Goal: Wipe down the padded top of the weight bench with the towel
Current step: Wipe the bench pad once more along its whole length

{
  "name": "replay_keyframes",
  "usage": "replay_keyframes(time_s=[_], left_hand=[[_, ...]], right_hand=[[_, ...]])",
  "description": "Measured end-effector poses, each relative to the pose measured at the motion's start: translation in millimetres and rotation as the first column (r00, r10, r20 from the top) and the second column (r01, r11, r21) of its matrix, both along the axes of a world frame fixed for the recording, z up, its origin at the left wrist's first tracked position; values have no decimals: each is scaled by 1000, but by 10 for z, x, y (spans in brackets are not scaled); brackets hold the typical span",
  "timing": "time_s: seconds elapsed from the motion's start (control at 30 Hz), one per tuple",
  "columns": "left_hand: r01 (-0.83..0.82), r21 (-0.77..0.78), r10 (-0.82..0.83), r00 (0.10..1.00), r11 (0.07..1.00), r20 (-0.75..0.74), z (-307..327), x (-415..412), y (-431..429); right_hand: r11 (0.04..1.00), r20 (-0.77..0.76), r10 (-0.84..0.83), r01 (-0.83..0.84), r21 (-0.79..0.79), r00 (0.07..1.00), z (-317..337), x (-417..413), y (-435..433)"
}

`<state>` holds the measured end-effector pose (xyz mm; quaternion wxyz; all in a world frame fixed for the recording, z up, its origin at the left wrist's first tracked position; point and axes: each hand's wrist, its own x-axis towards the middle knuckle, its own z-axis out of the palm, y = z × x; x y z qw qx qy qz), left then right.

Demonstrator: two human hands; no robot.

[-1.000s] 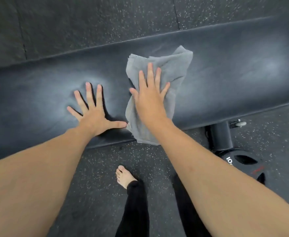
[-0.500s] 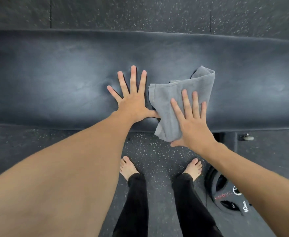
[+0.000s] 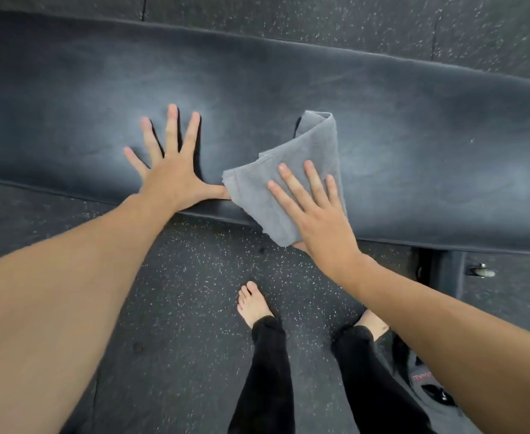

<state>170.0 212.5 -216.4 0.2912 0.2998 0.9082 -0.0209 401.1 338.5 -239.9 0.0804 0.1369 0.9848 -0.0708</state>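
Right hand (image 3: 321, 227), fingers (image 3: 291, 183) flat and spread, presses the towel (image 3: 276, 183) onto the tabletop (image 3: 414, 136), its corner overhanging at 6 o'clock; left hand (image 3: 171, 180) braces, splayed and empty, at 9 o'clock. Best wiped with even pressure, overlapping strokes.

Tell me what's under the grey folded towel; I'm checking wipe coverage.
The grey folded towel lies on the black padded bench top, its near corner overhanging. The right hand presses it; the padding beneath is hidden.
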Motion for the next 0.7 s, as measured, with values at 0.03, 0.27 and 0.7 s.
replay_keyframes(time_s=[0.03, 0.27, 0.7], left_hand=[[13, 8, -13, 1000, 1000, -7, -29, -13, -23], [106, 53, -108, 994, 993, 27, 6, -219, -82], [-43, -25, 45, 995, 999, 86, 16, -900, -480]], right_hand=[[1000, -5, 17, -17, 1, 1000, -15, -88, -62], [998, -43, 51, -50, 35, 998, -22, -8, 26], [995, -24, -99, 99, -17, 995, 26, 340, 271]])
